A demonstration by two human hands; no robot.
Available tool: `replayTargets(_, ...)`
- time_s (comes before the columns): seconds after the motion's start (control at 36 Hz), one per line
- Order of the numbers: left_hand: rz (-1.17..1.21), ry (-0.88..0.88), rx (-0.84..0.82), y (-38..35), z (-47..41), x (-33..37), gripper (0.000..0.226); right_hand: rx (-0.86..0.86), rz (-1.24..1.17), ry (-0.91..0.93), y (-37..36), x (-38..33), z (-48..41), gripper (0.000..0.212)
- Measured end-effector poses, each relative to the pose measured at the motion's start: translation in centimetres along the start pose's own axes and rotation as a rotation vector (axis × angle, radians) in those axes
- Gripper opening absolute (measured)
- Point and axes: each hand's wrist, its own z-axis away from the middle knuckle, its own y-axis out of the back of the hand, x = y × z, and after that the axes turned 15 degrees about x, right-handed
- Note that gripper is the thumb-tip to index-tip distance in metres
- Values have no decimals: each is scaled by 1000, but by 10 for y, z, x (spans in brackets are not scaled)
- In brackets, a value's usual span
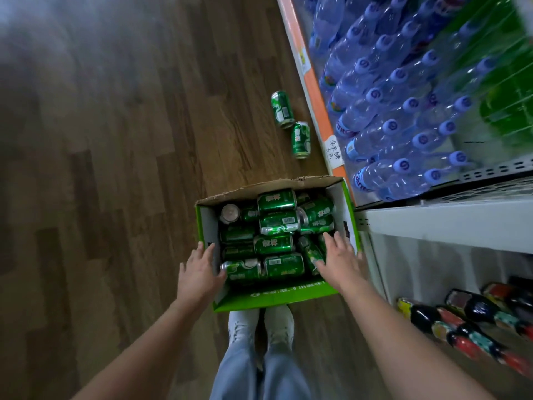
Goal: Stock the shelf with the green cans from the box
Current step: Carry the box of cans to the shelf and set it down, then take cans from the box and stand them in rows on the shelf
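Both hands reach down with fingers spread and loose, gripping nothing: the left hand lies over the left wall of the box, its thumb close to a can at that edge, and the right hand hovers over the cans along the right side; whether it touches them cannot be told. The green cans lie jumbled on their sides inside the open green cardboard box, which stands on the dark wood-plank floor just in front of the person's white shoes. Beyond the box two more cans lie on the floor beside the shelf's orange edge strip, which carries a handwritten tag. The shelf runs along the right, with blue-capped water bottles on one level and dark bottles lower down.
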Motion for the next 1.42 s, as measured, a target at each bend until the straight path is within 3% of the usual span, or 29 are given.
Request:
replayTargets(0.36, -9, -136, -7, 87, 69, 35, 66, 30, 20, 136, 78, -30, 83, 68)
replayTargets(0.53, -19, -193, -16, 120, 87, 33, 67, 25, -33, 108, 102, -51, 114, 64)
replayTargets(0.72, 44, -264, -51, 165, 85, 19, 73, 43, -134, -6, 119, -79, 144, 65)
replayTargets(1.06, -122, -602, -142, 255, 51, 2, 68, 186, -403, -352, 140, -138, 183, 72)
replayTargets(1.42, -274, -834, -188, 280, 17, 42, 68, 211, -558, -526, 141, -159, 175, 75)
